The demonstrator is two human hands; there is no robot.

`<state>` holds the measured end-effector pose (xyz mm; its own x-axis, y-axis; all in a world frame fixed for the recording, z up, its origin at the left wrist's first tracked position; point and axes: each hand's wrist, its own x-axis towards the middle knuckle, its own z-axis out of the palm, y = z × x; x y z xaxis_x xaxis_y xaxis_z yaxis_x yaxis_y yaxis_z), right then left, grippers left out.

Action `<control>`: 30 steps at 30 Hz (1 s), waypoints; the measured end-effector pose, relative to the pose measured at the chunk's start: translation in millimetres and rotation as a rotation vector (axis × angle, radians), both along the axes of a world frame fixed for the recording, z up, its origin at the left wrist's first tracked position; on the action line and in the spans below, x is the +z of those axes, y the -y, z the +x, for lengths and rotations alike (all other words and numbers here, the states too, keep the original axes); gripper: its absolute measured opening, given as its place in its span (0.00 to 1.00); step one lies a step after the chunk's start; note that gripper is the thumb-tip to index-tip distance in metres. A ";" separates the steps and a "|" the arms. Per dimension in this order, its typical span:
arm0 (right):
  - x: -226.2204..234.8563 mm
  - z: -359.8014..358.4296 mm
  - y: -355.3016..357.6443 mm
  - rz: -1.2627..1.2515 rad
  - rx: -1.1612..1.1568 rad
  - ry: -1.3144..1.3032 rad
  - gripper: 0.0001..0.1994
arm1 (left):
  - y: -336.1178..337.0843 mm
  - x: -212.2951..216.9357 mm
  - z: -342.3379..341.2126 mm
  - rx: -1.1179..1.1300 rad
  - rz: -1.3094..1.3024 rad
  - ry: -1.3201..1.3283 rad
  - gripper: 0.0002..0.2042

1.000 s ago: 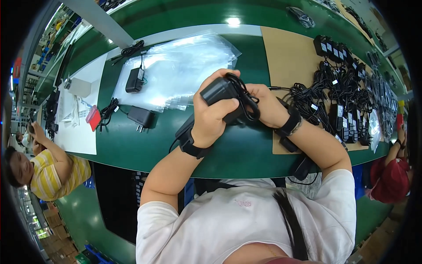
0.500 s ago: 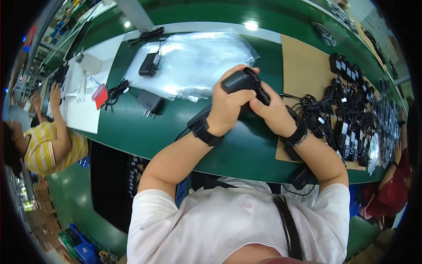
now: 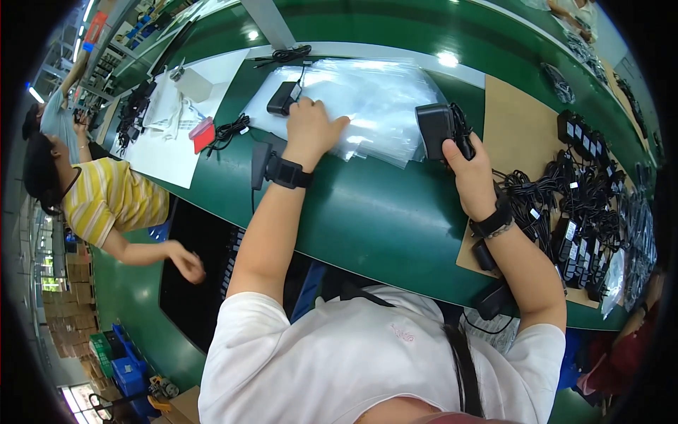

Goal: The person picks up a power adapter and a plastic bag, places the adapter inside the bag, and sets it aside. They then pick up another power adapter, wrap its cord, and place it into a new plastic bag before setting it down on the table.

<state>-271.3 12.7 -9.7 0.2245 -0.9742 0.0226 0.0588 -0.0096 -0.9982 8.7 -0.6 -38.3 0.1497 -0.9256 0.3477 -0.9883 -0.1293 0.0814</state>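
Observation:
A black power adapter with its cable bundled against its side is gripped in my right hand, held up over the green bench. My left hand reaches over a pile of clear plastic bags, thumb spread away from bent fingers. Its fingertips come down on the bags beside another black adapter that lies on the pile; whether they touch that adapter I cannot tell. Both wrists wear black straps with small boxes.
On the right, a brown cardboard sheet carries many black adapters and tangled cables. A black cable coil and a red item lie left of the bags. A co-worker in a yellow striped shirt is at the left; another person's sleeve shows at far right.
My hands have parted. The left let go of the adapter and moved left to the plastic bags; the right keeps the adapter and has shifted right. The striped-shirt co-worker's arm has dropped toward the bench's near side.

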 end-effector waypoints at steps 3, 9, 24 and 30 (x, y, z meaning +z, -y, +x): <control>-1.6 -2.8 -1.0 -0.006 0.002 0.026 0.19 | 2.4 -8.3 1.1 -0.103 -0.065 -0.019 0.12; 0.9 3.5 -0.2 0.057 -0.017 -0.003 0.18 | -4.7 -3.2 -3.6 -0.147 -0.240 0.113 0.08; -6.9 -4.2 4.1 -0.033 -0.015 -0.016 0.19 | -4.0 23.9 16.0 -0.097 0.008 -0.977 0.12; -18.9 -12.1 4.9 -0.008 -0.006 0.040 0.17 | 1.9 24.3 -14.6 -0.114 -0.178 -0.662 0.13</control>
